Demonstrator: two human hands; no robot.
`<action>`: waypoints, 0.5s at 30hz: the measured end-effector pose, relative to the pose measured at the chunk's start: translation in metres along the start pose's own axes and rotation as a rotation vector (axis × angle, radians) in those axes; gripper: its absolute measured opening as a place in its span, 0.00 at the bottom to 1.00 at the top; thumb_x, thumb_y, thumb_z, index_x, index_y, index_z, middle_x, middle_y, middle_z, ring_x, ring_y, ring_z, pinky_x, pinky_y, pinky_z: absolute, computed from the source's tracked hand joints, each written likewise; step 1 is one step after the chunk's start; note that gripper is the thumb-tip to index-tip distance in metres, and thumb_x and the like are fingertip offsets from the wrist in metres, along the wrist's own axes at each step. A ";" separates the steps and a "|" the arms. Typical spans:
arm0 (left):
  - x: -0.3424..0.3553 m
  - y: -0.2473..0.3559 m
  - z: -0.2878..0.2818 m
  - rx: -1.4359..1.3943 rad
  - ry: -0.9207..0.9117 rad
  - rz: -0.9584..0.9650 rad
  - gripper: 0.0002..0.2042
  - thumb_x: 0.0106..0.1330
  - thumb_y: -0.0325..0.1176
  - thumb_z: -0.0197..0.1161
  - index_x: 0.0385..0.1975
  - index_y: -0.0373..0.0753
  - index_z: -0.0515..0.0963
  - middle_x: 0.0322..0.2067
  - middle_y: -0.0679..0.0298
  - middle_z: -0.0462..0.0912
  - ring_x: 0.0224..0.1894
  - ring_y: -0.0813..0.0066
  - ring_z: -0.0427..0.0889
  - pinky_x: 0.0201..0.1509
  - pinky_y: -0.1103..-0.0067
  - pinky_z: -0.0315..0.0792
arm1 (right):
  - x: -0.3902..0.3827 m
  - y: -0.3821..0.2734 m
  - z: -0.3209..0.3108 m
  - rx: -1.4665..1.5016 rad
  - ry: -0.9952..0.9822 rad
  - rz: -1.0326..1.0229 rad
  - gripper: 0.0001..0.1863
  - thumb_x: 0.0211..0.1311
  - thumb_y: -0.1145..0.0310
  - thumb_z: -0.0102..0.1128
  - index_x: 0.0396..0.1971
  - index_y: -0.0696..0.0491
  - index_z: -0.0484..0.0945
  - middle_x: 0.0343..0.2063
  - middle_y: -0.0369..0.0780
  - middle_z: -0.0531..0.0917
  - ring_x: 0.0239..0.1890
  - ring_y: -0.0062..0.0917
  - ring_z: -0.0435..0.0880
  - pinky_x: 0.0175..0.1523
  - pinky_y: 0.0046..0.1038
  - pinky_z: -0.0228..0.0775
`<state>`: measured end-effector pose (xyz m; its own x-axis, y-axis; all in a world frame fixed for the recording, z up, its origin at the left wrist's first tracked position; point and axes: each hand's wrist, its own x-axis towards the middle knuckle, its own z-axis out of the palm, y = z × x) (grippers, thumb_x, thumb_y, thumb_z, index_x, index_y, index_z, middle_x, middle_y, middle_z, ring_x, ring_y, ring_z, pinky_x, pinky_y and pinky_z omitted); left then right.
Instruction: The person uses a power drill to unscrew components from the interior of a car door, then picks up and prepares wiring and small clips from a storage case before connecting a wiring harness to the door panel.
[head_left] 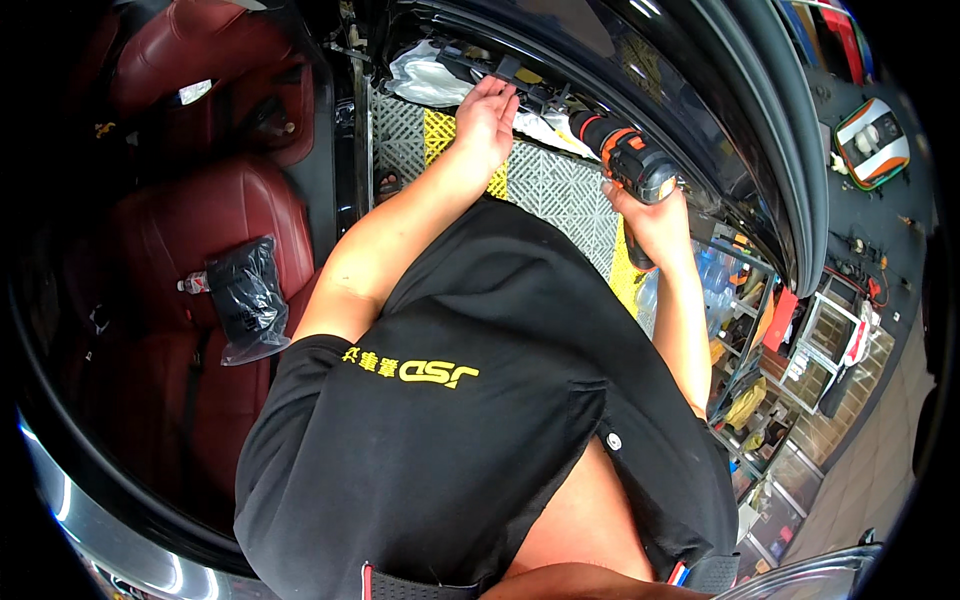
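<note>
- A plastic bag (250,305) lay on the car seat (205,225), left of the person; a bottle (195,283) stuck out at the bag's left.
- Ahead, the left hand (487,120) was at the car door (690,75), left of the cordless drill (640,165) in the right hand (655,222).
- Floor tiles (560,195) lay below, between seat and door.
- Large bottles (715,270) stood right of the right forearm.

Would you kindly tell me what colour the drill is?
The drill is black and orange, seen best in the head view.

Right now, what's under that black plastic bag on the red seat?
The red seat is under the bag. A bottle peeks out at its left edge; anything else underneath is covered.
</note>
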<state>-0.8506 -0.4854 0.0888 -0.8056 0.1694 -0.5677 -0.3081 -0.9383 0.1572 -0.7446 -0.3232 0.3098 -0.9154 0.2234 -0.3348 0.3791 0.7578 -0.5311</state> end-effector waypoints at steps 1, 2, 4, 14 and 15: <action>0.001 -0.001 0.000 0.008 0.008 -0.003 0.29 0.68 0.14 0.51 0.70 0.34 0.62 0.64 0.55 0.72 0.68 0.55 0.73 0.75 0.62 0.68 | 0.001 0.001 0.001 0.000 0.002 -0.008 0.21 0.57 0.66 0.78 0.51 0.53 0.86 0.41 0.39 0.91 0.44 0.21 0.87 0.55 0.30 0.78; 0.002 0.000 -0.001 0.039 -0.012 -0.040 0.28 0.68 0.14 0.52 0.69 0.35 0.64 0.63 0.56 0.72 0.67 0.55 0.74 0.74 0.61 0.69 | 0.002 0.002 0.001 -0.001 0.004 -0.017 0.21 0.57 0.65 0.78 0.51 0.53 0.86 0.40 0.39 0.91 0.44 0.21 0.87 0.55 0.30 0.78; 0.003 0.001 -0.002 0.099 -0.052 -0.115 0.26 0.67 0.14 0.53 0.66 0.39 0.66 0.62 0.57 0.73 0.66 0.55 0.75 0.72 0.59 0.70 | 0.004 0.002 0.002 -0.008 -0.001 -0.029 0.21 0.57 0.65 0.78 0.50 0.54 0.86 0.40 0.39 0.91 0.44 0.22 0.88 0.55 0.30 0.78; 0.006 0.005 -0.007 0.001 0.001 -0.207 0.18 0.66 0.17 0.58 0.54 0.43 0.74 0.56 0.61 0.76 0.60 0.60 0.78 0.63 0.64 0.72 | 0.029 -0.006 0.005 -0.043 0.000 -0.146 0.13 0.61 0.70 0.75 0.44 0.54 0.86 0.31 0.29 0.85 0.33 0.13 0.77 0.40 0.23 0.74; 0.009 0.006 -0.010 -0.008 0.016 -0.225 0.20 0.66 0.17 0.58 0.54 0.45 0.74 0.56 0.66 0.78 0.57 0.65 0.80 0.62 0.64 0.70 | 0.033 -0.001 0.007 -0.086 0.026 -0.166 0.13 0.61 0.70 0.75 0.44 0.54 0.86 0.31 0.29 0.85 0.32 0.13 0.77 0.40 0.23 0.74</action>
<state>-0.8552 -0.4923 0.0766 -0.7087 0.3698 -0.6008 -0.4751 -0.8797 0.0190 -0.7741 -0.3203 0.2940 -0.9680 0.1061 -0.2275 0.2110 0.8351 -0.5080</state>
